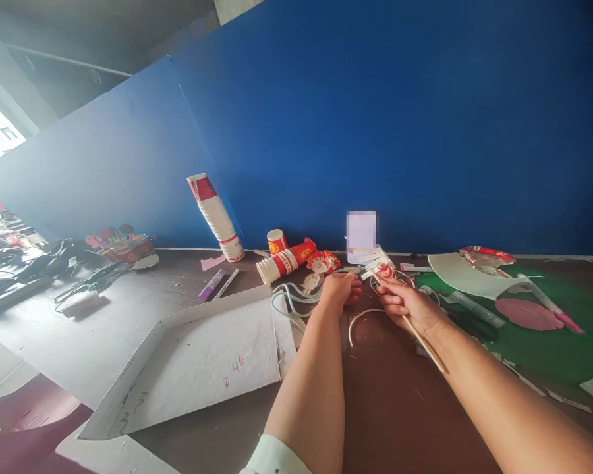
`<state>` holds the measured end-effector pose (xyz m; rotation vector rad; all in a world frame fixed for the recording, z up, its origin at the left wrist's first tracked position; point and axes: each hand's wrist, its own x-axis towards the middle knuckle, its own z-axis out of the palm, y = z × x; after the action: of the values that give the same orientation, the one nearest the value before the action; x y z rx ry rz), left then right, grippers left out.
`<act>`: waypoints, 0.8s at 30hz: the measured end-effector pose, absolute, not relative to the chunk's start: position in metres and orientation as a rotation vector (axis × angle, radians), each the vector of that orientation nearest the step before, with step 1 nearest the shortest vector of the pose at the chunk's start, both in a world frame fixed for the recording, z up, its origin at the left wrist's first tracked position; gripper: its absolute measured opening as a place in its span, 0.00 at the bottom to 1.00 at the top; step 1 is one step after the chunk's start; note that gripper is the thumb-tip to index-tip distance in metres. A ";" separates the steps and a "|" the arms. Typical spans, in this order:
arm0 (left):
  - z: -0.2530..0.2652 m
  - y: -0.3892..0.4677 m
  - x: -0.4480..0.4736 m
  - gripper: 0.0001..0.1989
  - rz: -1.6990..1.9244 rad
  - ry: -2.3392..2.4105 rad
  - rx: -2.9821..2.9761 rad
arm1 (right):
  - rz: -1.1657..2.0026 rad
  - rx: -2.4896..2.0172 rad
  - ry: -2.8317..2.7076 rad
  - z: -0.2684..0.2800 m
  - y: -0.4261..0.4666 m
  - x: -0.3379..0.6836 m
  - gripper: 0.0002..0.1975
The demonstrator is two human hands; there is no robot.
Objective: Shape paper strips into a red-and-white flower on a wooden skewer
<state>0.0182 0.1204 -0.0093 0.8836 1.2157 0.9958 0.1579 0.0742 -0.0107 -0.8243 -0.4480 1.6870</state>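
Stick [423, 343] partly behind right fingers [393, 300]

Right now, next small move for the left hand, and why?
Probably ease the left hand toward the pink-and-white piece to steady it: the right hand holds the wooden stick with that piece near its upper end; the left sits apart.

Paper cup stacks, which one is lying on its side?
The shorter stack, just beyond the white cardboard tray, lies on its side; the taller stack stands on end.
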 end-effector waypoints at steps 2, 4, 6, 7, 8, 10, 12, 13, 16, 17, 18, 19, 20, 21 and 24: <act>-0.010 0.118 0.019 0.06 0.956 1.187 0.869 | 1.701 -0.782 -0.420 -0.009 0.073 0.159 0.08; -0.009 0.117 0.019 0.05 0.954 1.172 0.848 | 1.720 -0.747 -0.401 -0.008 0.072 0.160 0.09; -0.008 0.116 0.019 0.05 0.944 1.141 0.839 | 1.733 -0.736 -0.388 -0.007 0.071 0.160 0.10; -0.007 0.115 0.019 0.05 0.940 1.116 0.841 | 1.736 -0.739 -0.388 -0.007 0.071 0.160 0.11; -0.006 0.114 0.018 0.05 0.941 1.092 0.845 | 1.737 -0.745 -0.394 -0.008 0.071 0.160 0.12; -0.004 0.113 0.017 0.05 0.962 1.058 0.849 | 1.731 -0.769 -0.421 -0.008 0.071 0.159 0.13; -0.003 0.112 0.016 0.05 0.977 1.041 0.848 | 1.724 -0.806 -0.466 -0.009 0.071 0.157 0.13; -0.002 0.112 0.017 0.05 0.976 1.037 0.847 | 1.722 -0.829 -0.495 -0.010 0.072 0.155 0.13; -0.003 0.112 0.018 0.06 0.976 1.028 0.837 | 1.710 -0.899 -0.603 -0.012 0.072 0.151 0.14; -0.004 0.113 0.018 0.06 0.980 1.025 0.833 | 1.700 -0.921 -0.633 -0.013 0.072 0.150 0.16; -0.005 0.113 0.019 0.05 0.985 1.021 0.829 | 1.687 -0.942 -0.655 -0.014 0.072 0.149 0.17; -0.006 0.114 0.019 0.05 0.990 1.018 0.822 | 1.672 -0.961 -0.667 -0.015 0.072 0.148 0.18; -0.007 0.115 0.019 0.04 0.995 1.015 0.814 | 1.656 -0.980 -0.672 -0.016 0.071 0.148 0.18; -0.008 0.116 0.018 0.04 0.997 1.015 0.803 | 1.640 -0.994 -0.677 -0.016 0.071 0.148 0.19; -0.011 0.117 0.016 0.03 0.992 0.991 0.765 | 1.600 -1.017 -0.689 -0.016 0.069 0.148 0.20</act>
<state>0.0156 0.1172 -0.0110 0.7650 0.9907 0.9915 0.1476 0.0688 -0.0165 -1.0170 -0.6895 1.6001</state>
